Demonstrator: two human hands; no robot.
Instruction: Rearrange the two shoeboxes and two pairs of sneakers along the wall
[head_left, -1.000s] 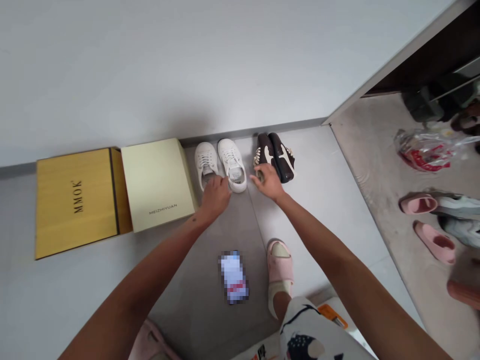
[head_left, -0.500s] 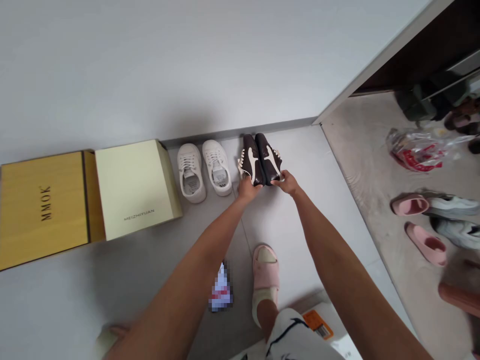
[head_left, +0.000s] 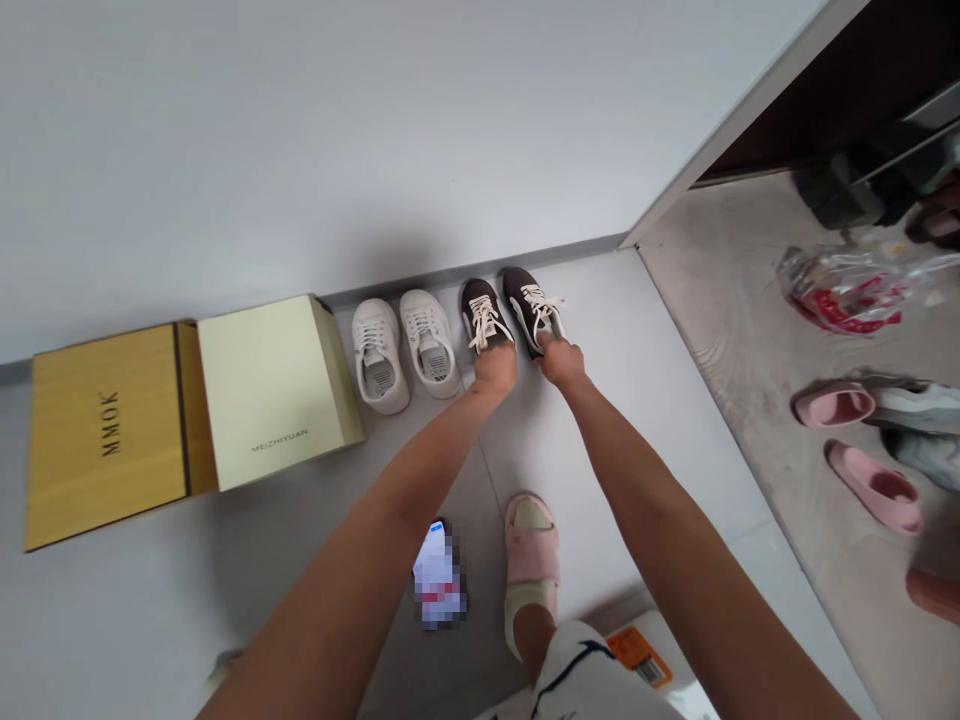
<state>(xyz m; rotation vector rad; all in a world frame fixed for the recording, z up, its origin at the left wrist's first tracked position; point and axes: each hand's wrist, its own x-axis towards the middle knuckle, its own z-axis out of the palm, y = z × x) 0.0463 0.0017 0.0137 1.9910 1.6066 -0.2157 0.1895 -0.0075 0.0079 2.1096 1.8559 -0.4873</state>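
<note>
My left hand (head_left: 496, 368) is closed on the heel of a dark brown sneaker (head_left: 480, 305) with cream laces. At the heel of the matching sneaker (head_left: 526, 300) on the right, my right hand (head_left: 561, 360) grips the collar. Both brown sneakers are upright at the foot of the wall, toes toward it, with a narrow gap between them. Immediately to their left stands a pair of white sneakers, the near one (head_left: 431, 345) beside the brown pair and the other (head_left: 379, 355) farther left.
A cream shoe box (head_left: 270, 390) and a yellow box (head_left: 112, 430) stand left along the wall. A phone (head_left: 439, 575) lies on the floor near my pink-slippered foot (head_left: 532, 550). At right are pink slippers (head_left: 874, 485) and a plastic bag (head_left: 847, 290); a white package (head_left: 660, 650) lies below.
The brown sneakers have turned from lying on their sides, soles together, to upright with laces up. They now stand slightly apart, and my hands have shifted onto their heels.
</note>
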